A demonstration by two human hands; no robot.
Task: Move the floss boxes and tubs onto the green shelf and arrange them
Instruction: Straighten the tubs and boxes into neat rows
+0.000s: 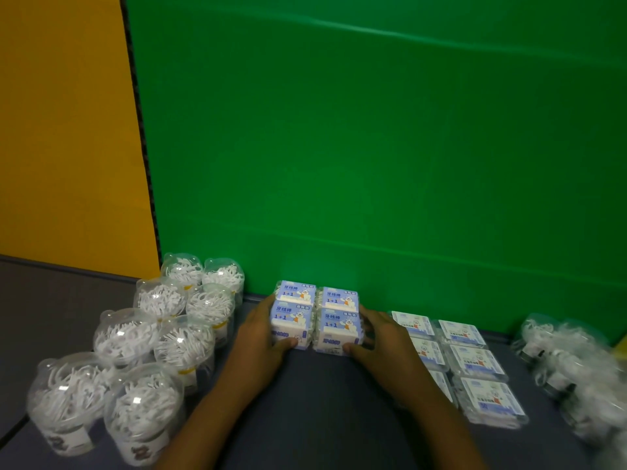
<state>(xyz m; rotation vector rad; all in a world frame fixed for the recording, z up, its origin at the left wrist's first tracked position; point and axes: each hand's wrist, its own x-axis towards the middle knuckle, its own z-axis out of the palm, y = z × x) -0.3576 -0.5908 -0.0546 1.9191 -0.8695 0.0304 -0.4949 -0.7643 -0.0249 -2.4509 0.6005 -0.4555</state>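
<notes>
A block of blue-and-white floss boxes, two across and two deep, stands on the dark shelf surface against the green back wall. My left hand grips the block's left side, thumb on its front. My right hand grips the right side the same way. Several clear bear-eared tubs of white floss picks stand in two rows to the left. Flat floss boxes lie in two rows to the right.
More clear tubs, blurred, crowd the far right edge. A green wall rises behind the surface, with an orange wall to its left. A seam in the surface runs at the lower left corner.
</notes>
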